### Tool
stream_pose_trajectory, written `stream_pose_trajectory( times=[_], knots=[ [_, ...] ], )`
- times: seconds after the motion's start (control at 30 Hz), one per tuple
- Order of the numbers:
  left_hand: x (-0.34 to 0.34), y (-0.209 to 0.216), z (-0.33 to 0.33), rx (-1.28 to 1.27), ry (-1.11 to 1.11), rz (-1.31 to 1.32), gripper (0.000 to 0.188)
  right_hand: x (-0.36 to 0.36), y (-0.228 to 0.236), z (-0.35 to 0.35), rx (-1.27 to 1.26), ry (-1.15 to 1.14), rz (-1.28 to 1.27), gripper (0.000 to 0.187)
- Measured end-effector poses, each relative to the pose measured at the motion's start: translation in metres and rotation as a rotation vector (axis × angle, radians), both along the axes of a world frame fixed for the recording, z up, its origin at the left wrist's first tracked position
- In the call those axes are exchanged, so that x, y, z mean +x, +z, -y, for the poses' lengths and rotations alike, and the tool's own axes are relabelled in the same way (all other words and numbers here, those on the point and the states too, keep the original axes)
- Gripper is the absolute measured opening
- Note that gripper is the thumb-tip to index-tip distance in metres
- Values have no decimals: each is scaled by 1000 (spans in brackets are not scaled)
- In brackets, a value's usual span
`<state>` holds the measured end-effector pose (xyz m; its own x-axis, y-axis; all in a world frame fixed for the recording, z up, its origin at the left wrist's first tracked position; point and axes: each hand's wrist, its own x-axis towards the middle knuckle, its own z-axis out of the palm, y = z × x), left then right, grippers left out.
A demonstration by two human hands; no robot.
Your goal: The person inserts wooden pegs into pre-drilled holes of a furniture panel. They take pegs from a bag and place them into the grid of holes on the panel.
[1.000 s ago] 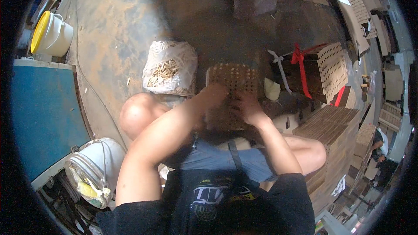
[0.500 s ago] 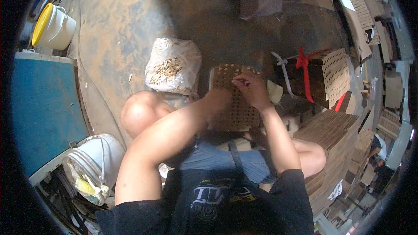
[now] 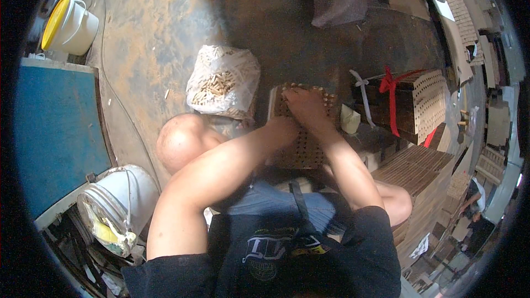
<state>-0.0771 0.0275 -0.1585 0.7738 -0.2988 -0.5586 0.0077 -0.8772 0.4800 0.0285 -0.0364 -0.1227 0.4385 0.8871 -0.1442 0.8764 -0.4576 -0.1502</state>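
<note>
A brown board (image 3: 302,157) with rows of round holes lies before me, and short wooden pegs (image 3: 326,98) stand along its far rows. Over the board's far left part, my right hand (image 3: 306,106) is bent down with its fingertips drawn together against the surface; anything between them is hidden. My left hand (image 3: 283,130) hovers low over the board's left side, curled and in shadow, its contents not visible. Left of the board, an open clear plastic bag (image 3: 243,63) holds many loose wooden pegs (image 3: 215,89).
Right of the board stand a pale paper cup-like piece (image 3: 349,119) and stacked perforated boards (image 3: 428,104) tied with red ribbon (image 3: 390,85). Brown slatted stacks (image 3: 411,168) lie nearer. A white bucket (image 3: 122,204), a blue panel (image 3: 61,132) and a yellow-lidded pail (image 3: 74,25) stand left.
My right hand has moved left and down across the board, and its fingers, apart before, are now together at the surface. The left hand stays nearly in place. The view has shifted slightly.
</note>
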Motion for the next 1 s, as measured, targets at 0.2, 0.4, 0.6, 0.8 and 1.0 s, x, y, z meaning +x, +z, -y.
stream_pose_trajectory(
  times=[0.2,0.4,0.6,0.8,1.0],
  knots=[
    [-4,-65,-9,-191,106,204,24,-7,34,13,57,-210,-256,29],
    [36,-19,-6,-209,241,109,27,-3,5,98,313,-559,-783,29],
    [17,-47,1,-557,450,313,33,-3,-6,92,400,-634,-929,26],
    [28,-52,4,-318,247,116,34,9,54,76,399,-709,-739,15],
    [3,-95,35,-255,-281,483,27,3,4,24,344,-216,-325,18]
  ],
)
